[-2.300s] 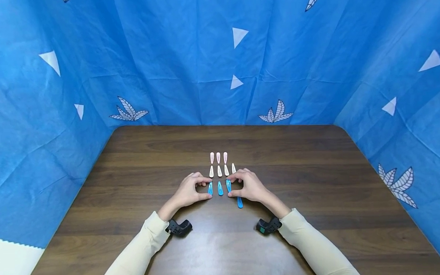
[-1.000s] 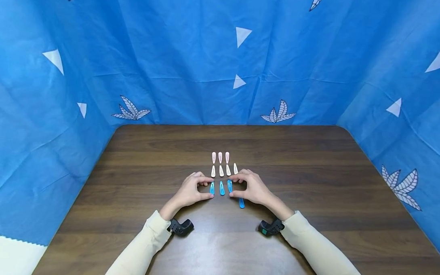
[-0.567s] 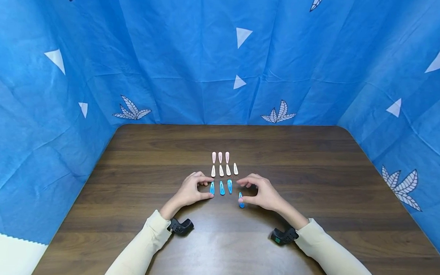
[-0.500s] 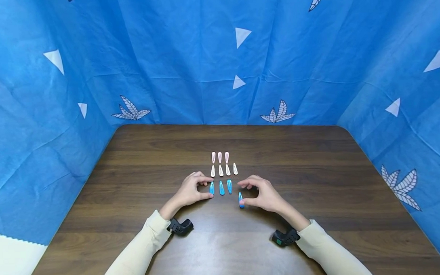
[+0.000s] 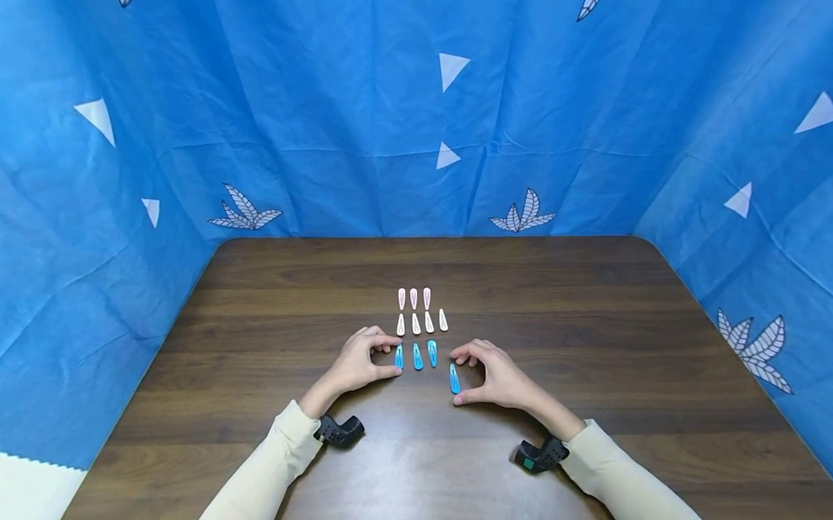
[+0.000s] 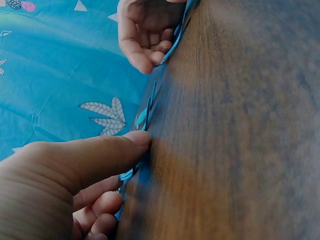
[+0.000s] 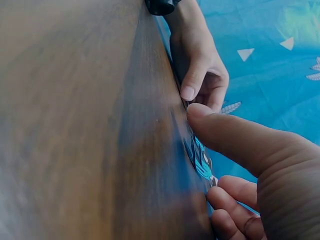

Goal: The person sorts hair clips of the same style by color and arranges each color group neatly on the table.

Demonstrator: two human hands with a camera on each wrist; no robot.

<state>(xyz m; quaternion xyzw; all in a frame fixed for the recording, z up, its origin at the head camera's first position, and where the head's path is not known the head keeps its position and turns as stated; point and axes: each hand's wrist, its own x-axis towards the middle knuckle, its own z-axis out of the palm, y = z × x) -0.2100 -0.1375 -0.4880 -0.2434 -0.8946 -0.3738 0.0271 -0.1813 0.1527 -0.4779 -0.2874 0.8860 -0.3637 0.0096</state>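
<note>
Snap hair clips lie in three rows on the table. My left hand (image 5: 354, 362) holds the leftmost blue hair clip (image 5: 398, 357) lengthwise, index finger at its far end and thumb at its near end. Two further blue hair clips, a middle one (image 5: 417, 357) and a right one (image 5: 432, 353), lie beside it. Nearer me and further right is another blue hair clip (image 5: 454, 379). My right hand (image 5: 496, 376) arches around that clip, index finger beyond its far tip and thumb just short of its near end, with small gaps showing. In the right wrist view, the right thumb (image 7: 225, 130) is extended.
Behind the blue row lie several cream hair clips (image 5: 416, 324), and behind those, three pink hair clips (image 5: 414, 298). The brown wooden table (image 5: 286, 280) is bordered by a blue patterned curtain (image 5: 328, 102). Black wrist cameras, a left one (image 5: 341, 432) and a right one (image 5: 540, 454), sit by the sleeves.
My right hand has let go of the third blue hair clip and moved right and nearer to the fourth; its thumb has shifted from over that clip to below its near end. Left hand unchanged.
</note>
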